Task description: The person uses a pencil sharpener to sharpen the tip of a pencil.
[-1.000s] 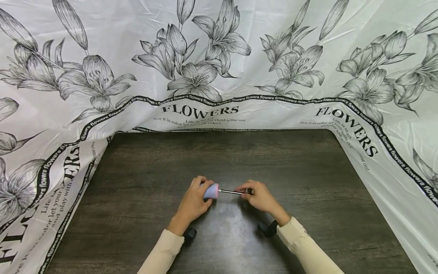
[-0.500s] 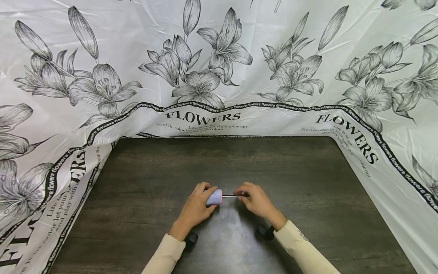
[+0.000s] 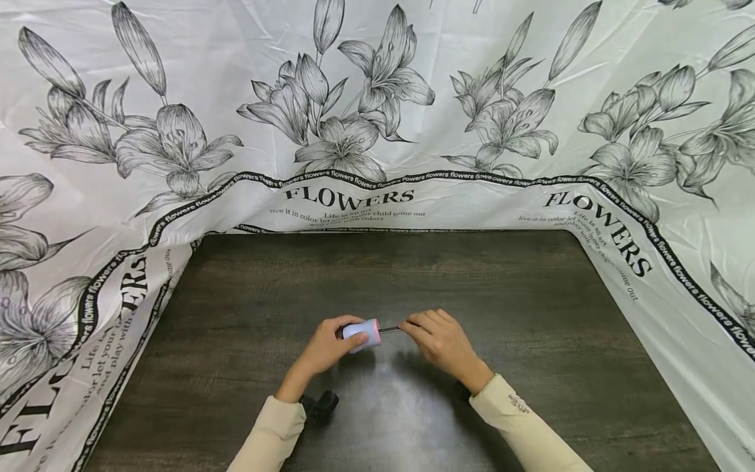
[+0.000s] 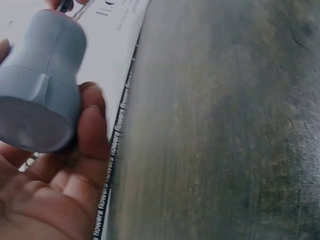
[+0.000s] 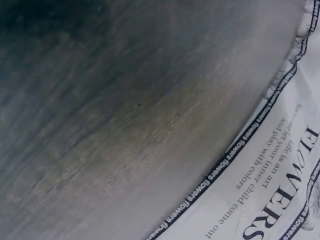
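"While both hands are busy with one tool, where exactly is it?"

"Up off the tabletop [image 3: 383, 275], near the middle. The left hand [image 3: 321, 347] has its fingers and thumb wrapped round the light-blue handle [image 3: 367, 332]; the right hand [image 3: 441, 337] pinches the outer end of the thin shaft [image 3: 388, 329]. The right wrist view misses that hand, so I can't tell exactly how those fingertips sit."

"What might go wrong?"

"I'd worry about the shaft. It's narrow and looks slick, so a light pinch could slide along it or let it twist. If the hands pull out of line, I'd expect it to tilt or bind at the pink rim [image 3: 378, 332]. A loose left grip could let the handle turn, or drop."

"Does its shape help?"

"Probably. It's waisted, so fingers can settle in the dip, and it flares to a flat round base with a raised ridge on the side. It looks like smooth, matte plastic; the shaft looks metallic."

"And around it?"

"Dark wood grain with a soft glare below, and a creased white cloth [image 3: 448, 196] printed with lilies beyond the edge."
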Available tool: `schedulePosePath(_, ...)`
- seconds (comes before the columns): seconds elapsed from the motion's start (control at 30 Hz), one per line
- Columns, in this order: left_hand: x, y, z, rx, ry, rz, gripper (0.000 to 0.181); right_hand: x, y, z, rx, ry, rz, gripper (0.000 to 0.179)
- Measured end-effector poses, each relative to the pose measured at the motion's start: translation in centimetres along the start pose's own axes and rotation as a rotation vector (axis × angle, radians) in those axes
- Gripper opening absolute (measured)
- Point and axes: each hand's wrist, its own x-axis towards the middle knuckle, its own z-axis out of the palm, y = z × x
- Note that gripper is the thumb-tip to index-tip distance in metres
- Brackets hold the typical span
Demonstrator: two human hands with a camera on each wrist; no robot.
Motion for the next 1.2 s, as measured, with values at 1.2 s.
schedulePosePath(1.2,1.3,-0.6,2.2,0.562,0.313,0.598,0.051,2.7,1.4,-1.3,0.739,-0.575,0.701,0.019)
